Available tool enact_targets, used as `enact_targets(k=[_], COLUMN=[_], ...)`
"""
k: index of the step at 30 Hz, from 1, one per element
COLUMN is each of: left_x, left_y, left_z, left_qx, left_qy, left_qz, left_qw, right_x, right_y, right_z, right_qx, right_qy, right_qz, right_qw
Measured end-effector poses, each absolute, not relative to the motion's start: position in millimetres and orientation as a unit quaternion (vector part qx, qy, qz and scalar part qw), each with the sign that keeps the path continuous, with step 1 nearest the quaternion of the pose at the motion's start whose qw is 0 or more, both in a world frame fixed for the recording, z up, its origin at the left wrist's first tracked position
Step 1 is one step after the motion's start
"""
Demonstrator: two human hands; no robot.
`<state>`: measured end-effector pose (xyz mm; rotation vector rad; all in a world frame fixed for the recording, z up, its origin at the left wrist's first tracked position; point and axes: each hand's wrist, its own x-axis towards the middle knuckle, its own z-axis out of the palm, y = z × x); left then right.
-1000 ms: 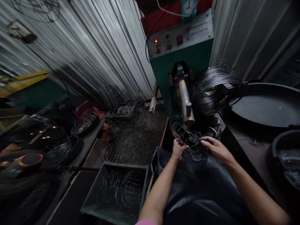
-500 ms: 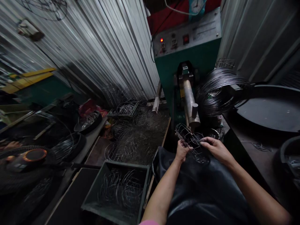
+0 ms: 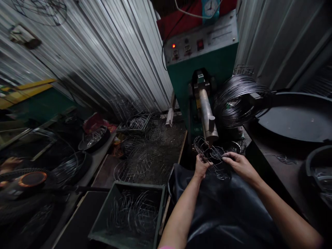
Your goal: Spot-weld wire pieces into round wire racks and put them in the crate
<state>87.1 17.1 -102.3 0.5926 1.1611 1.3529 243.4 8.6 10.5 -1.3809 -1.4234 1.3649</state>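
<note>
Wire frame just below machine arm | left hand grips near side, right hand pinches right edge | looks light, springy, bendable; best held by outer wires, opposite sides.

The wall is ridged, pale metal with a dull sheen. Thin, shiny metal makes up the wire coil. The machine has smooth green paint under a scuffed grey panel. Its rod looks like worn, satiny bare metal. The black sheet is creased, supple and glossy, while the round tray has a smooth, mostly matt grey face.
</note>
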Motion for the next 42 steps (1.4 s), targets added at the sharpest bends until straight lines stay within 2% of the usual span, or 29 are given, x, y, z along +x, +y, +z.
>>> enact_targets(k=[11, 22, 26, 31, 33, 42], left_x=[79, 79, 80, 81, 82, 82], left_y=[6, 22, 18, 11, 12, 27], left_z=[-96, -96, -94, -92, -91, -83], left_qx=[0.251, 0.213, 0.211, 0.179, 0.166, 0.128], left_qy=[0.54, 0.52, 0.516, 0.523, 0.522, 0.516], left_qz=[0.531, 0.523, 0.505, 0.501, 0.502, 0.479], left_qw=[0.603, 0.641, 0.659, 0.666, 0.669, 0.698], right_x=[243, 226, 239, 254, 252, 230], right_y=[6, 32, 21, -1, -1, 32], right_z=[3, 13, 7, 0, 2, 6], right_qx=[-0.514, -0.528, -0.525, -0.495, -0.488, -0.505], right_qy=[-0.583, -0.629, -0.604, -0.565, -0.559, -0.613], right_qz=[0.517, 0.433, 0.474, 0.577, 0.583, 0.484], right_qw=[0.359, 0.373, 0.369, 0.319, 0.33, 0.368])
